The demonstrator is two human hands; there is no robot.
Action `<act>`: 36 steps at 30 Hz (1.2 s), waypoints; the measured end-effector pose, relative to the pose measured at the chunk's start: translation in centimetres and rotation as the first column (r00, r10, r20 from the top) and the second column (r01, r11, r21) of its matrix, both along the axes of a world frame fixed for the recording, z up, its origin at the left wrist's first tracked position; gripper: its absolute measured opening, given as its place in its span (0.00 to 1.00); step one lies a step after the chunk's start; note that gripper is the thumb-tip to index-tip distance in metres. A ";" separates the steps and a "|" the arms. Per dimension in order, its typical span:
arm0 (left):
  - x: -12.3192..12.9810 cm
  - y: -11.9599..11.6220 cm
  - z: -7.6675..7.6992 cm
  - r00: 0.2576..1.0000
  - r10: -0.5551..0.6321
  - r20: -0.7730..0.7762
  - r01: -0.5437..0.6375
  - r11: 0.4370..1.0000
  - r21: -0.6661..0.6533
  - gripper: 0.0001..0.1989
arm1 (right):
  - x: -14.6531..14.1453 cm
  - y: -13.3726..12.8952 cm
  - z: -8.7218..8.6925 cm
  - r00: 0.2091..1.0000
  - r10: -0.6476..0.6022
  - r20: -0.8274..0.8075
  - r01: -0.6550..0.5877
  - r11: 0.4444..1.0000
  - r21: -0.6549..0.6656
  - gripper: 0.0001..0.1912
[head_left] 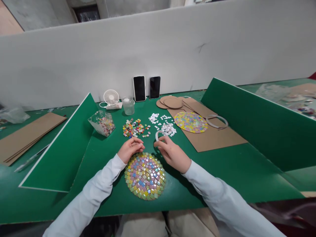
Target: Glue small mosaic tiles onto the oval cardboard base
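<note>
A round mosaic of shiny yellow, pink and blue square tiles lies flat before me near the table's front edge. Over its upper left rim is my left hand, fingers bent and pressed together; anything between the fingertips is hidden. My right hand is closed around a white ring that looks like a roll of tape, at the mosaic's upper right. Just beyond the hands lie a pile of multicoloured tiles and a scatter of small white pieces.
Green side panels flank the work area. To the right, cardboard carries a second mosaic, a larger white ring and cardboard discs. A tile container, cup, fan and two phones stand behind.
</note>
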State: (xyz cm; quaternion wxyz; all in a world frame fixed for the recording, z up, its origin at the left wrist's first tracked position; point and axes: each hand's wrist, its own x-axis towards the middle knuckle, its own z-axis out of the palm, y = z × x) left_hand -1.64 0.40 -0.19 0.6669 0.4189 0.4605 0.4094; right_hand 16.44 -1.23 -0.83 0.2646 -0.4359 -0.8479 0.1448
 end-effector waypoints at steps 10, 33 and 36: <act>0.0 -0.1 -0.3 0.999 -0.041 -0.010 0.041 0.999 0.034 0.13 | 0.0 -0.2 0.3 0.994 0.027 -0.105 -0.023 0.999 0.037 0.12; -0.1 -0.4 -0.6 0.996 -0.078 -0.037 0.081 0.994 0.078 0.12 | -0.3 0.2 -0.3 0.751 -0.155 -0.642 -0.218 0.859 -0.463 0.20; 0.2 -0.6 -0.3 0.994 -0.100 -0.037 0.103 0.991 0.089 0.12 | -0.4 0.1 -0.2 0.720 -0.121 -0.683 -0.301 0.832 -0.465 0.17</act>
